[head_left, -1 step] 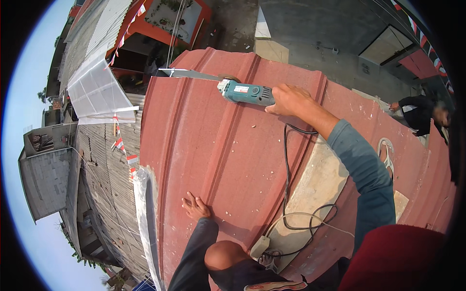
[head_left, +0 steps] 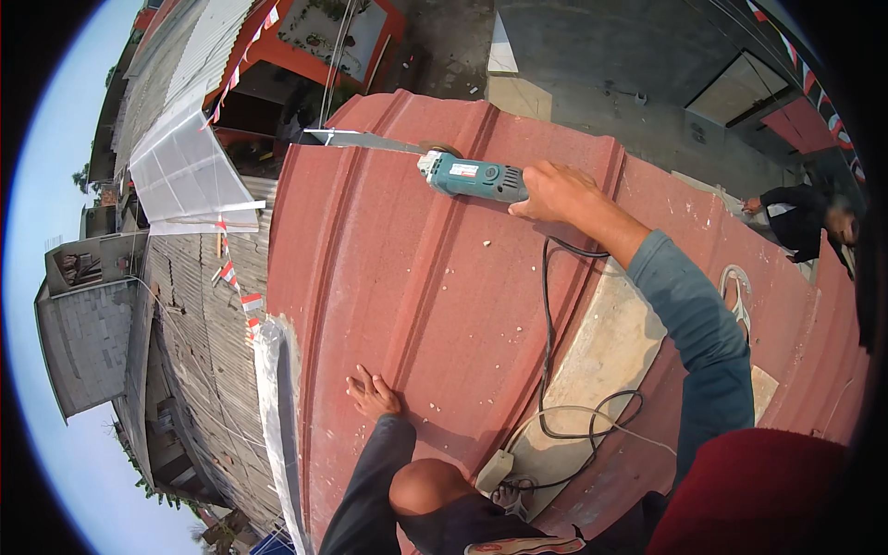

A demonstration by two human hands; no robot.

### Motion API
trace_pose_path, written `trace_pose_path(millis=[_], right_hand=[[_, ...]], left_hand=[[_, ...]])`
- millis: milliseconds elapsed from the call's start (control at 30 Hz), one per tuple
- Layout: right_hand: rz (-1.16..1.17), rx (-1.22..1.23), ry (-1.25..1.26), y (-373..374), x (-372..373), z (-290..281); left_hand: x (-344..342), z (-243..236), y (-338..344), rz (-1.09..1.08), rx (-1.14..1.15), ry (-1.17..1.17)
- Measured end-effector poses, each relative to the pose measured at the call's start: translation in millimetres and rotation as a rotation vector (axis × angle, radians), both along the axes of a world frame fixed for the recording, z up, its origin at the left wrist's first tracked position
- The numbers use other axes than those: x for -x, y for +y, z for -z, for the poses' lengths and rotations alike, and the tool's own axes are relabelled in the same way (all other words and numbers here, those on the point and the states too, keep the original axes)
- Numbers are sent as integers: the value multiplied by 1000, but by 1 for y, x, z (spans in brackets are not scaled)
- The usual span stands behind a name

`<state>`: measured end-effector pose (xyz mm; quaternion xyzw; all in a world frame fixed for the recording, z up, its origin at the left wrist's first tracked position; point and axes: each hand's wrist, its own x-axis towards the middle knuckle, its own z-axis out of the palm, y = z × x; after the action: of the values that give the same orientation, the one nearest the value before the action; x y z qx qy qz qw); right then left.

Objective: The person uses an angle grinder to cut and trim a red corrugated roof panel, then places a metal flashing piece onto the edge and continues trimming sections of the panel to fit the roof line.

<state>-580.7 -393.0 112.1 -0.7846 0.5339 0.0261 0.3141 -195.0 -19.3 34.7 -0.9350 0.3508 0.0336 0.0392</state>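
With my right hand (head_left: 561,194) I grip the rear end of a teal angle grinder (head_left: 476,178). Its brown disc (head_left: 438,147) sits at the far edge of the red ribbed metal roof (head_left: 407,277), beside a thin grey metal strip (head_left: 365,140). Whether the disc touches the strip or the roof I cannot tell. A black cord (head_left: 546,324) runs from behind the grinder down toward me. My left hand (head_left: 375,395) lies flat on the roof with its fingers spread, holding nothing.
A pale board (head_left: 601,338) lies on the roof, with cord loops and a white connector block (head_left: 495,470) near my foot. At the right are a sandalled foot (head_left: 736,301) and another person (head_left: 800,217) beyond the roof edge. Corrugated roofing (head_left: 208,342) and bunting (head_left: 252,302) lie left.
My right hand and the grinder have shifted very slightly to the right. My left hand keeps its place on the roof.
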Motion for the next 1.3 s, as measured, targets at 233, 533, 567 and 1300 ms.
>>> trace_pose_path(millis=[233,533,567,1300], right_hand=[[30,61,37,28,25,2],[306,171,-144,49,66,-26],[320,279,-166,50,71,-26],[87,81,-107,20,-22,44]], left_hand=[[4,-8,-6,-41,-75,-21],[1,-4,1,-30,-69,-20],[2,-4,-1,-20,-69,-22],[12,-6,-5,12,20,-22]])
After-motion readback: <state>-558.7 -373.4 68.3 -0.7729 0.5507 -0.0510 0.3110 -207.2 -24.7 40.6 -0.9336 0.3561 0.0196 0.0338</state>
